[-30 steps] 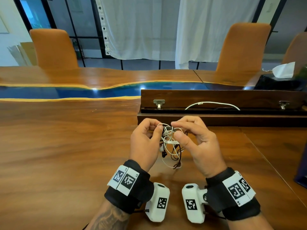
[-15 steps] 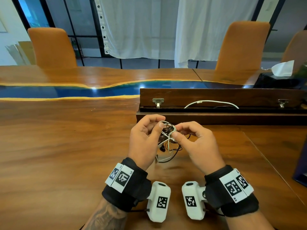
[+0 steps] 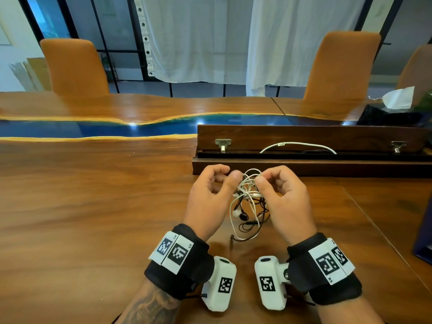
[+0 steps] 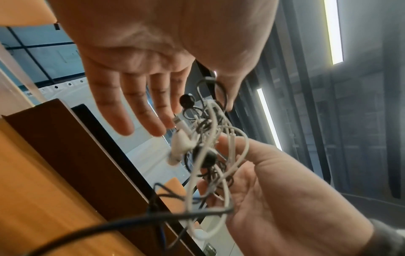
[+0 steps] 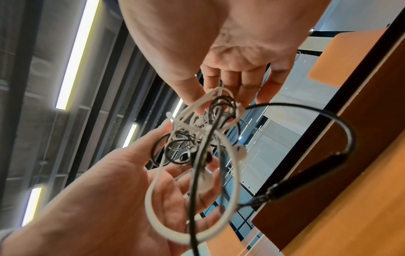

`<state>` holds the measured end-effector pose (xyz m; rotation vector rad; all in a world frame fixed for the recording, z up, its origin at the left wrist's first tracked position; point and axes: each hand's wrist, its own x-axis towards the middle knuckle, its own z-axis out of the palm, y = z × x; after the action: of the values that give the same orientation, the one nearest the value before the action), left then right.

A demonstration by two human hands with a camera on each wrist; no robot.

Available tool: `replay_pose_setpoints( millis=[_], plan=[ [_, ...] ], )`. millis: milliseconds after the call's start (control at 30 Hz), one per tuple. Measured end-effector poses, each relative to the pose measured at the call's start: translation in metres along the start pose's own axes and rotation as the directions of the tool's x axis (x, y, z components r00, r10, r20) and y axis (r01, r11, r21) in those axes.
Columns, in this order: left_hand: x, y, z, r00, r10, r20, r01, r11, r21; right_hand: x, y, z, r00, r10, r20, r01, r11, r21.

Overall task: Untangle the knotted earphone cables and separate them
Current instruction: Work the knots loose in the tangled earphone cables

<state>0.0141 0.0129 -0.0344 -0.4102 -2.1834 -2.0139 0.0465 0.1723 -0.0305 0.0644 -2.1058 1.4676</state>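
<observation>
A knot of white and black earphone cables (image 3: 248, 195) hangs between my two hands above the wooden table (image 3: 93, 206). My left hand (image 3: 230, 173) pinches the top of the knot between thumb and forefinger, and my right hand (image 3: 261, 179) pinches it from the other side. Loose loops and a white earbud (image 3: 236, 213) dangle down towards the table. In the left wrist view the tangle (image 4: 208, 147) lies across the right hand's fingers. The right wrist view shows the bundle (image 5: 203, 131) and a black plug (image 5: 306, 176) trailing on a black loop.
Just behind my hands an open dark wooden cable box (image 3: 304, 136) is set in the table, with a white cable (image 3: 297, 144) inside. A tissue box (image 3: 395, 101) stands far right and a dark blue object (image 3: 424, 242) at the right edge. Orange chairs (image 3: 74, 66) stand beyond.
Both hands keep hold of the tangle and have worked it. The bundle, bunched tight half a second ago, now hangs in longer loops between my wrists.
</observation>
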Motion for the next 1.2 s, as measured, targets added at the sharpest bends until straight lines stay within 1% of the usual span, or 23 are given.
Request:
replay_pose_setpoints(
  millis=[100, 167, 300, 400, 467, 533, 600, 633, 700, 800, 867, 933, 1033, 1100, 1167, 1200],
  plan=[
    [0.0, -0.002, 0.001, 0.993, -0.043, 0.11, 0.032, 0.995, 0.099, 0.0, -0.001, -0.001, 1.0, 0.014, 0.0, -0.014, 1.0, 0.009],
    [0.0, -0.003, 0.002, 0.99, -0.045, 0.133, 0.03, 0.993, 0.11, 0.0, -0.001, -0.001, 0.999, 0.04, -0.017, -0.039, 0.998, 0.049],
    [0.003, -0.004, -0.003, 0.999, -0.012, 0.039, 0.008, 0.994, 0.113, 0.002, 0.0, -0.001, 0.992, 0.02, -0.121, -0.008, 0.995, 0.099],
    [0.006, -0.007, -0.005, 0.999, -0.024, -0.023, 0.027, 0.991, 0.132, 0.002, -0.001, 0.002, 0.993, 0.016, -0.121, 0.005, 0.985, 0.173],
    [0.006, -0.007, -0.005, 0.997, -0.045, -0.065, 0.051, 0.994, 0.093, 0.001, -0.002, 0.005, 0.994, 0.012, -0.11, 0.01, 0.981, 0.193],
    [0.005, -0.004, -0.004, 0.995, -0.083, -0.048, 0.085, 0.995, 0.043, 0.0, -0.002, 0.007, 0.993, 0.007, -0.12, 0.017, 0.979, 0.201],
    [0.002, 0.001, -0.001, 0.99, -0.141, 0.012, 0.141, 0.989, -0.038, 0.0, 0.0, 0.006, 0.993, 0.0, -0.122, 0.02, 0.987, 0.162],
    [0.0, 0.004, 0.0, 0.988, -0.152, 0.04, 0.155, 0.985, -0.075, 0.0, 0.0, 0.006, 0.995, -0.001, -0.099, 0.014, 0.991, 0.13],
    [-0.001, 0.006, 0.001, 0.989, -0.136, 0.064, 0.142, 0.984, -0.106, 0.0, 0.001, 0.004, 0.999, 0.033, -0.026, -0.03, 0.995, 0.098],
    [-0.001, 0.005, 0.0, 0.987, -0.127, 0.101, 0.141, 0.978, -0.153, -0.001, -0.001, 0.004, 0.99, 0.115, 0.087, -0.126, 0.982, 0.143],
    [0.0, 0.006, -0.001, 0.981, -0.144, 0.132, 0.169, 0.965, -0.203, -0.001, -0.004, 0.005, 0.982, 0.11, 0.155, -0.135, 0.977, 0.165],
    [0.0, 0.007, -0.003, 0.978, -0.154, 0.143, 0.187, 0.948, -0.256, -0.002, -0.003, 0.005, 0.985, 0.079, 0.154, -0.101, 0.985, 0.14],
    [0.0, 0.009, -0.005, 0.979, -0.162, 0.126, 0.193, 0.937, -0.29, -0.001, 0.002, 0.006, 0.996, 0.036, 0.085, -0.037, 0.999, 0.004],
    [0.001, 0.007, -0.003, 0.983, -0.161, 0.082, 0.178, 0.946, -0.27, -0.001, 0.001, 0.006, 0.998, -0.054, 0.014, 0.055, 0.998, -0.027],
    [0.002, 0.003, -0.002, 0.991, -0.129, 0.025, 0.132, 0.97, -0.206, -0.001, -0.005, 0.005, 0.981, -0.182, -0.071, 0.182, 0.983, -0.003],
    [0.003, 0.001, -0.002, 0.995, -0.103, 0.007, 0.103, 0.979, -0.175, -0.001, -0.007, 0.003, 0.97, -0.232, -0.075, 0.234, 0.972, 0.02]
  ],
)
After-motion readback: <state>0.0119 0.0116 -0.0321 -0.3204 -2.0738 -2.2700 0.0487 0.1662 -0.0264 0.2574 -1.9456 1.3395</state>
